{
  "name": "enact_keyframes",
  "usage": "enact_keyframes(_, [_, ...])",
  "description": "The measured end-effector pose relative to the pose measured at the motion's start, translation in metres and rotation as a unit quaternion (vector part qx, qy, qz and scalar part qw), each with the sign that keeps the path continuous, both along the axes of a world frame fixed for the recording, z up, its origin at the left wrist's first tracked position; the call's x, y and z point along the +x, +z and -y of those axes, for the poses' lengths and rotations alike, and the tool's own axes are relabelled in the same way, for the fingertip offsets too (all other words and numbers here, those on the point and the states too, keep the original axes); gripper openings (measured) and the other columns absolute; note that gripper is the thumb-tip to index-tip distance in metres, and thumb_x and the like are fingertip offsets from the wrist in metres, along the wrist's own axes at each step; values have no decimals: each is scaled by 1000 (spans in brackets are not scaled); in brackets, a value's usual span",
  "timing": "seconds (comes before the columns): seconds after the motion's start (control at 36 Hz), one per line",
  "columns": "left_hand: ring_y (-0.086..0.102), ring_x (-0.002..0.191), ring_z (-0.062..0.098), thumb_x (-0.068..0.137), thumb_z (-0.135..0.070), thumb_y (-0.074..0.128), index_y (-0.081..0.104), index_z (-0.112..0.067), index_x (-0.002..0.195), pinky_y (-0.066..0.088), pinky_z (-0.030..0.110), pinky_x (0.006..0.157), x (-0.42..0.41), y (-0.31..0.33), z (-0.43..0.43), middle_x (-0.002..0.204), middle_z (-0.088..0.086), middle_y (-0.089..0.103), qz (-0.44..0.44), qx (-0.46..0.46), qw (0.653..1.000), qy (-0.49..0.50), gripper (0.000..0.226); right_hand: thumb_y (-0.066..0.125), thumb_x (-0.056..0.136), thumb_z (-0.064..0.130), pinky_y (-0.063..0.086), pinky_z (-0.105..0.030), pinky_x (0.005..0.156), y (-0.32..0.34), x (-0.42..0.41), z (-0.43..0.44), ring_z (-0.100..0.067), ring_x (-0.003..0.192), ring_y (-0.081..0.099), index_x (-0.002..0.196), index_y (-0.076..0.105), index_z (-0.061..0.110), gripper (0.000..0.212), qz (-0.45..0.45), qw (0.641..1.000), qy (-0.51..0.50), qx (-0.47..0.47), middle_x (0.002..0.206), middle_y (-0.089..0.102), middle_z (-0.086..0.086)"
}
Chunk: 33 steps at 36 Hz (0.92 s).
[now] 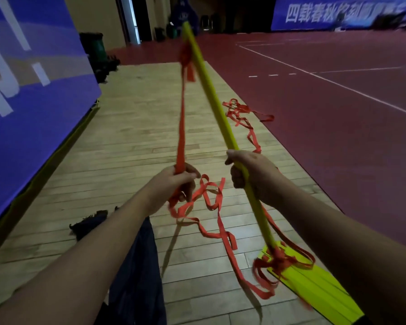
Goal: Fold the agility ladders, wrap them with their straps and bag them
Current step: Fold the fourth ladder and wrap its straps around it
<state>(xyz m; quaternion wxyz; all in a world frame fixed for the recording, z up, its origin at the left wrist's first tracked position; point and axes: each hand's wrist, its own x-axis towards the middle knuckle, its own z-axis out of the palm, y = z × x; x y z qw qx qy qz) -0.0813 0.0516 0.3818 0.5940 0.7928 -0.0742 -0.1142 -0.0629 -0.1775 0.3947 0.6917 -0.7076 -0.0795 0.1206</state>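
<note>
Left hand (174, 184) is clenched on the red strap (181, 127), fist low-centre, forearm coming in from 7 o'clock. From that grip the strap runs taut toward 12 o'clock and meets the far tip of the rung bundle, where it bunches in a red knot (186, 55).

Right hand (249, 174) is wrapped around the yellow rung bundle (217, 109) about mid-length, forearm coming in from 4 o'clock. Bundle's long axis runs 11 to 5 o'clock: far end up near the top of frame, near end dropping past the right wrist to more yellow rungs (314, 285) lying flat on the wood floor (117, 141), tangled with strap loops.

Key relation: strap and bundle form a narrow V, joined at the far tip, open at the hands. Left hand sits at 9 o'clock from the right hand, near but apart. Slack strap (211, 200) hangs between them and trails on the floor; another loose pile (244, 118) lies further out at 1 o'clock.

My read: wrap step. The left hand would carry the strap across to 3 o'clock, over the bundle. Snag risk from floor slack. A dark bag (138, 266) may be the cloth near the left forearm; can't confirm.
</note>
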Motion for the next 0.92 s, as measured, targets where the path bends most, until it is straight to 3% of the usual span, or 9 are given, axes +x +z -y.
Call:
enact_keyframes(0.08, [59, 63, 11, 100, -26, 56, 58, -9, 114, 49, 21, 56, -4, -8, 19, 82, 5, 63, -40, 65, 995, -61, 22, 64, 96, 41, 42, -27, 63, -2, 6, -2, -11, 60, 46, 103, 61, 9, 33, -18, 995, -29, 90, 66, 49, 4])
enact_keyframes(0.17, [66, 90, 14, 86, -57, 64, 53, -20, 127, 54, 22, 65, -8, -18, 36, 108, 3, 65, -65, 118, 986, -102, 57, 70, 87, 46, 43, -29, 69, -3, 10, -5, -12, 66, 50, 105, 62, 11, 40, -27, 987, -50, 149, 73, 53, 2])
enact_keyframes(0.28, [60, 115, 15, 73, -76, 62, 44, -24, 143, 55, 32, 93, -15, -28, 55, 134, -3, 58, -40, 243, 954, -170, 89, 71, 87, 47, 42, -31, 73, -1, 15, -5, -13, 66, 52, 101, 61, 12, 38, -54, 966, -83, 240, 74, 54, 1])
enact_keyframes(0.33, [61, 114, 15, 78, -71, 66, 48, -25, 138, 54, 30, 93, -16, -33, 59, 132, -3, 60, -39, 276, 945, -172, 79, 70, 90, 47, 43, -30, 72, 5, 14, -6, -12, 63, 51, 94, 62, 14, 34, -72, 949, -113, 286, 70, 52, 2])
enact_keyframes(0.47, [70, 83, 11, 85, -49, 74, 60, -20, 113, 56, 18, 68, -20, -40, 67, 98, -1, 72, -28, 302, 943, -139, 43, 74, 88, 43, 50, -30, 72, 20, 15, 0, -13, 62, 52, 77, 62, 17, 30, -121, 876, -215, 413, 67, 50, 1])
enact_keyframes(0.61, [72, 77, 14, 88, -33, 69, 62, -21, 96, 61, 26, 65, -9, -34, 60, 87, 3, 71, -4, 308, 948, -79, 16, 71, 92, 41, 58, -37, 90, 14, 23, 13, -18, 78, 62, 100, 67, 9, 33, -146, 840, -250, 459, 84, 59, -6])
enact_keyframes(0.69, [69, 73, 8, 88, -23, 69, 58, -27, 92, 53, 20, 56, -7, -24, 47, 85, -1, 69, 21, 303, 953, -16, 12, 59, 98, 47, 59, -45, 90, 4, 25, 23, -28, 90, 68, 129, 59, 3, 54, -176, 883, -238, 363, 98, 65, -17])
enact_keyframes(0.78, [69, 72, 13, 84, -20, 67, 60, -25, 95, 59, 33, 61, -4, -16, 31, 84, 1, 66, 53, 378, 924, 30, 14, 41, 102, 58, 59, -42, 84, -10, 18, 34, -36, 102, 68, 126, 56, -1, 66, -207, 958, -188, 70, 114, 68, -26])
enact_keyframes(0.92, [56, 71, 13, 79, -21, 63, 59, -26, 87, 38, 27, 53, -6, -3, 19, 78, -5, 58, 124, 538, 834, 17, 11, 17, 97, 74, 57, -39, 75, -12, 3, 31, -35, 86, 73, 107, 64, -5, 93, -164, 959, -56, -222, 97, 73, -25])
